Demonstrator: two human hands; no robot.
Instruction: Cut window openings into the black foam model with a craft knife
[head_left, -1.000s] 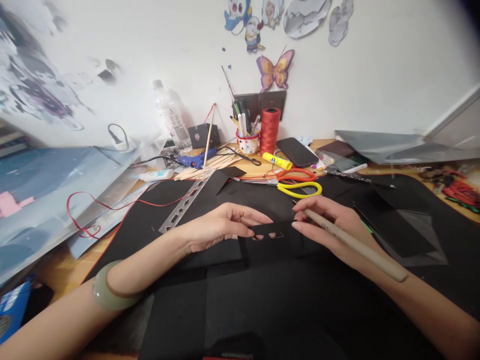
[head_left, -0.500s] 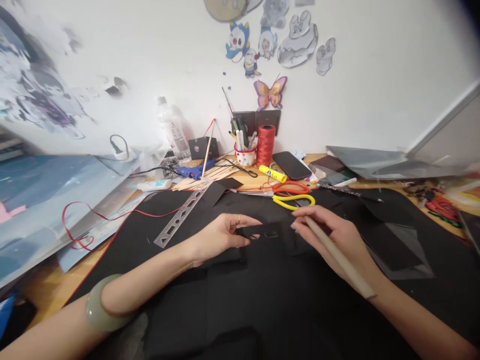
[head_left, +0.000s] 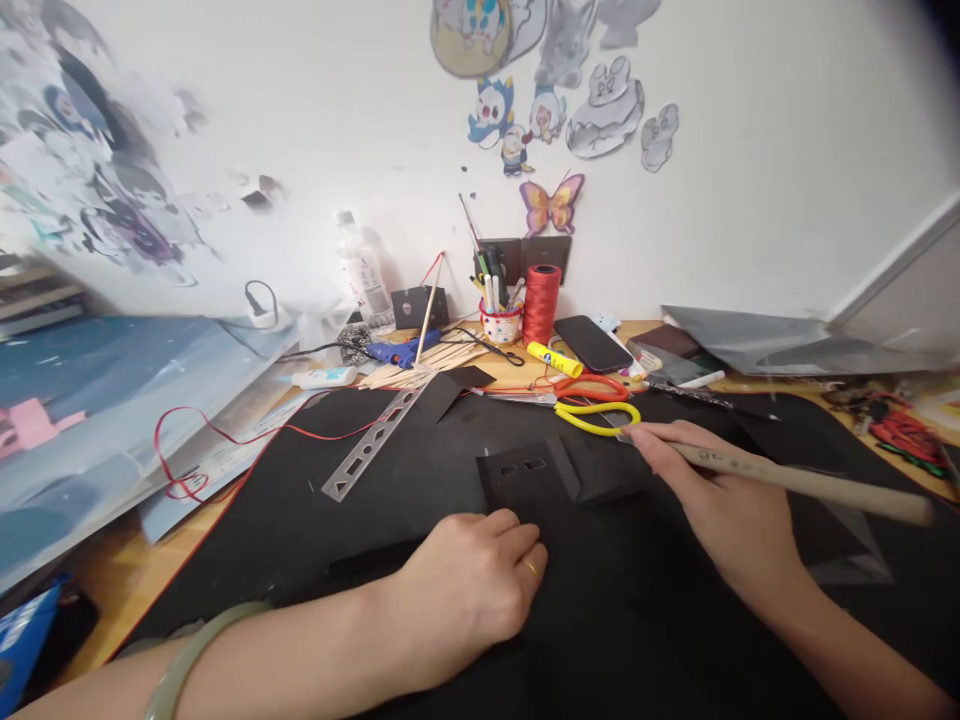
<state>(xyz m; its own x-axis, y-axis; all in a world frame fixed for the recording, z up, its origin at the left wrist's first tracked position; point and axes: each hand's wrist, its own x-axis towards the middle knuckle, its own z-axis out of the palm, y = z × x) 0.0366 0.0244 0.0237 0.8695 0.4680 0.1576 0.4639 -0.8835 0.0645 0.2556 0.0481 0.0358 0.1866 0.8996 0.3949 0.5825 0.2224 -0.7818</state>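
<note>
My right hand [head_left: 731,505] grips a long tool with a pale wooden handle [head_left: 814,480]; the handle points right, and its working end is hidden behind my fingers. My left hand [head_left: 484,575] is closed, knuckles up, over the dark surface near the lower edge of a piece of black card [head_left: 525,480]. What its curled fingers hold, if anything, is hidden. Two small cut-out holes show in the card, which lies on a black mat [head_left: 420,480]. A folded black piece [head_left: 600,468] lies beside the card. Just beyond my right fingertips are yellow-handled scissors [head_left: 598,418].
Left on the mat lies a stencil ruler [head_left: 371,445]. Behind are orange-handled scissors [head_left: 592,385], a glue stick [head_left: 555,359], a phone [head_left: 592,343], a red thread spool [head_left: 541,305], a pen cup [head_left: 501,323], a blue glue gun [head_left: 405,350] and wooden sticks [head_left: 450,357].
My left hand has let go of the card's upper left side and come down nearer, curling shut. My right hand has shifted right, its tool swinging flatter. The card now lies on the mat.
</note>
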